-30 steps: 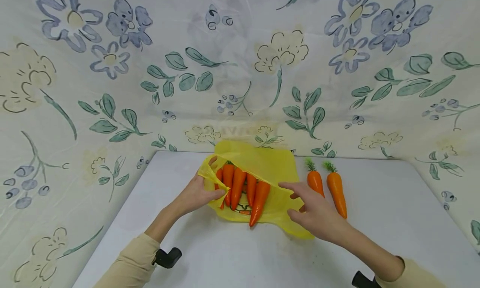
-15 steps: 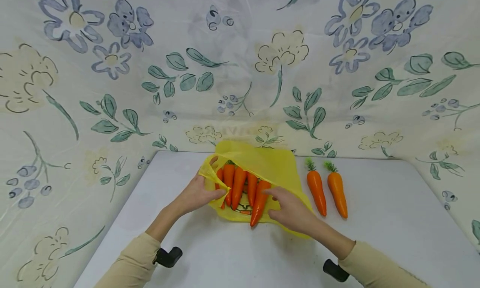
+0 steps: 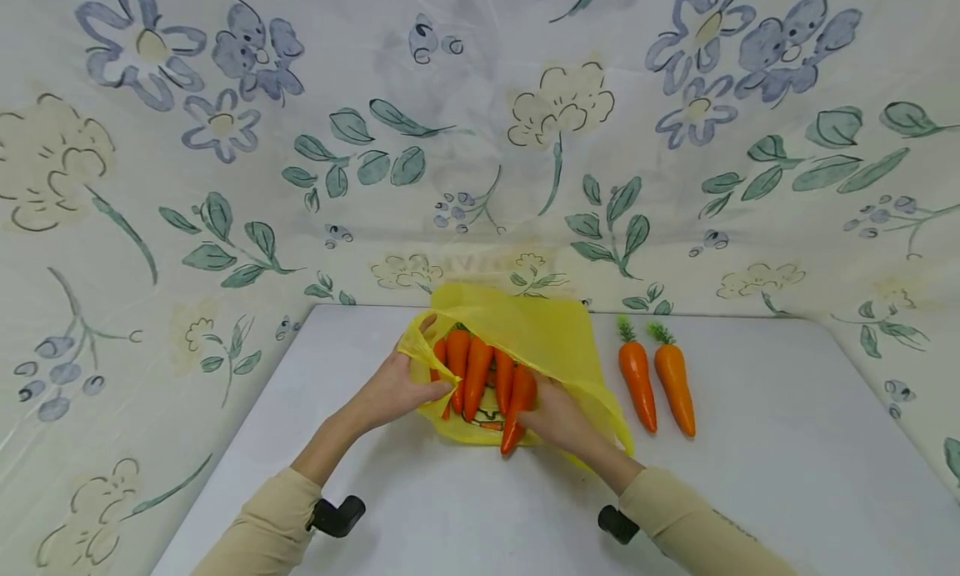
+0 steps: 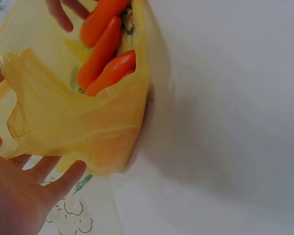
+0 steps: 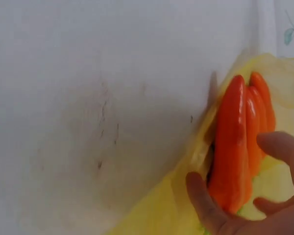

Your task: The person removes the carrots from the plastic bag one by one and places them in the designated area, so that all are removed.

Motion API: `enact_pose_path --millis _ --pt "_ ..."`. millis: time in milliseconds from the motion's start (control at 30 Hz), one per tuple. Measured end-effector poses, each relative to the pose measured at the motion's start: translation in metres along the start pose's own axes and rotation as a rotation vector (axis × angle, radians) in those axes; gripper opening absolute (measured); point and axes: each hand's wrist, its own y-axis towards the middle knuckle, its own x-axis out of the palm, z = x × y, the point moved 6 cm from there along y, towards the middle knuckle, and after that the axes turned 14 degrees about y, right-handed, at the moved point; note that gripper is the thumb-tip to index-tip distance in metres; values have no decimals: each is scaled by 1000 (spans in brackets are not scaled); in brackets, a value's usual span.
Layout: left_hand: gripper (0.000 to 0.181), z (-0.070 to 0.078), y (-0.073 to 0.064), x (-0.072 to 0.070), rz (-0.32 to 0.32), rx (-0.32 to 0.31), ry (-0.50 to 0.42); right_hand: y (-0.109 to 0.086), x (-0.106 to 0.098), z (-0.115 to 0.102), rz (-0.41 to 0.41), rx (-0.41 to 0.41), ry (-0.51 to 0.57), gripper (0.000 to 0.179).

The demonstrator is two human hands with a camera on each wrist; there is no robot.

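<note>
A yellow plastic bag (image 3: 555, 334) lies at the back middle of the table, its mouth facing me. My left hand (image 3: 386, 388) holds the left side of the mouth, thumb in front and fingers behind the film. Several orange toy carrots (image 3: 477, 376) lie side by side inside, tips toward me. My right hand (image 3: 558, 418) is in the mouth's right side at the rightmost carrot (image 3: 517, 413), whose tip sticks out over the bag's lower edge. In the right wrist view its spread fingers and thumb stand around that carrot (image 5: 230, 147); the farther fingers are partly hidden.
Two more carrots with green tops, a nearer one (image 3: 637, 388) and one farther right (image 3: 675, 388), lie on the white table (image 3: 787, 443) right of the bag. A flower-patterned cloth (image 3: 480, 142) hangs behind the table.
My right hand has moved left from over the bag's right side into its mouth, beside the rightmost carrot. The nearer loose carrot now shows fully. My left hand keeps its place.
</note>
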Motion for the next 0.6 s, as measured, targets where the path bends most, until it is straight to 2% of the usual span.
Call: enact_pose_path --millis 267,400,600 --pt "96 -1 1 2 12 -3 10 2 12 6 114 104 -9 69" --pt "96 -3 1 3 9 -3 0 5 14 7 124 94 -37 73" --pt "97 -1 1 3 3 16 0 6 17 8 111 60 -42 65"
